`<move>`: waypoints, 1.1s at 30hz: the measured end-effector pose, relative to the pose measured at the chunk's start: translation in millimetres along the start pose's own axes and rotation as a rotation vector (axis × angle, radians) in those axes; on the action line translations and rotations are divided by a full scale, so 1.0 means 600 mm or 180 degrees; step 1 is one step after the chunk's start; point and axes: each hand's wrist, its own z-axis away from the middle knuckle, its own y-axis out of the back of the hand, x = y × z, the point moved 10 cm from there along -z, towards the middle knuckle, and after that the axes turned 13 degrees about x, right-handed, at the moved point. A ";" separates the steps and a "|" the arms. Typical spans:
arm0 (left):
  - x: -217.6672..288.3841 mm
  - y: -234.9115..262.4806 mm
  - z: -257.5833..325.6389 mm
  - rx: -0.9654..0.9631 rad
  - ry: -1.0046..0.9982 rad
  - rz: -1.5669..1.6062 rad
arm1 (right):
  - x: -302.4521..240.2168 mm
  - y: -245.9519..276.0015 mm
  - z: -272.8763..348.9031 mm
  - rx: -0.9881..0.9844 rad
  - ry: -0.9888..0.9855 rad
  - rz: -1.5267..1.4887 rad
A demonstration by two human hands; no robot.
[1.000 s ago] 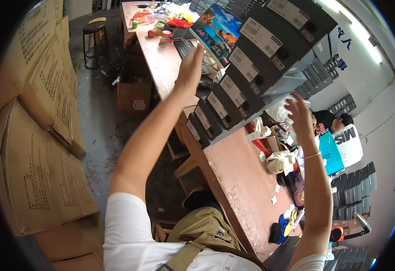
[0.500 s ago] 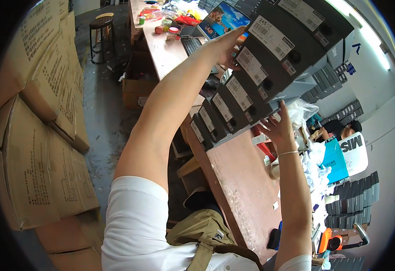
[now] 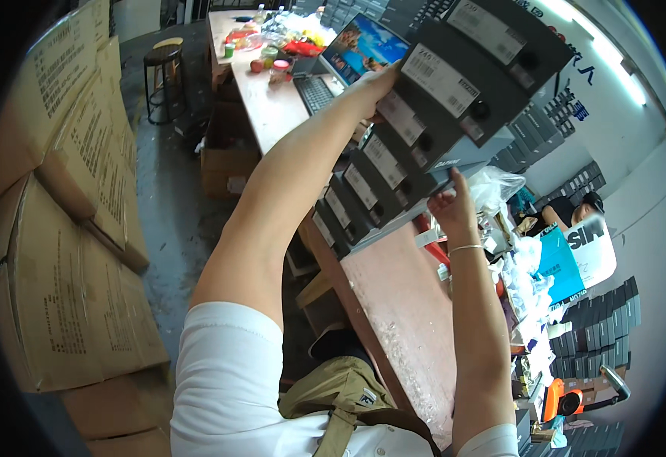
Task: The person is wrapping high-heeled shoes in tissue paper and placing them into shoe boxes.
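Observation:
A tall stack of dark grey shoe boxes point(image 3: 443, 80) with white end labels stands on the work table, leaning across the upper middle of the view. My left hand point(image 3: 379, 90) grips the left side of a box in the upper part, its fingers partly hidden behind the cardboard. On the right side, my right hand point(image 3: 455, 210) is lower, with a fingertip against the side of a box and the other fingers curled close to it. Lighter grey box sides point(image 3: 466, 156) show above this hand. A band circles my right wrist.
Large brown cartons point(image 3: 82, 282) are piled along the left. A laptop point(image 3: 363, 49), jars and food packs lie on the far pink table point(image 3: 379, 297). Plastic bags clutter its right side, where another person point(image 3: 569, 212) is. A black stool point(image 3: 164, 72) stands beyond the aisle.
The stack and both my hands appear slightly farther left in the view, and my right hand slightly lower. My hands stay at the sides of the boxes; the surroundings have shifted a little too.

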 end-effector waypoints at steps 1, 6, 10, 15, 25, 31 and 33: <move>0.004 0.007 -0.002 0.0020 0.0074 0.0029 | -0.002 -0.008 0.012 -0.0017 0.0063 0.0035; 0.004 0.021 0.035 -0.0139 0.0010 -0.0220 | -0.058 0.058 0.031 -0.0065 0.0510 0.0764; -0.015 0.014 0.023 -0.0583 0.0062 -0.0111 | -0.031 0.041 0.075 -0.0343 -0.0005 0.0641; -0.010 -0.003 0.010 -0.0477 0.0045 0.0571 | -0.024 0.043 0.038 -0.0536 -0.0054 0.0328; -0.090 0.079 -0.045 0.0138 0.0043 0.0858 | -0.190 0.348 0.129 -0.0047 0.0856 0.0142; -0.158 0.074 -0.026 0.0262 -0.0363 0.0052 | -0.162 0.542 0.239 0.0205 0.1026 -0.0281; -0.144 0.060 -0.003 0.0199 -0.0249 -0.0056 | -0.120 0.555 0.317 0.0372 0.1183 -0.0023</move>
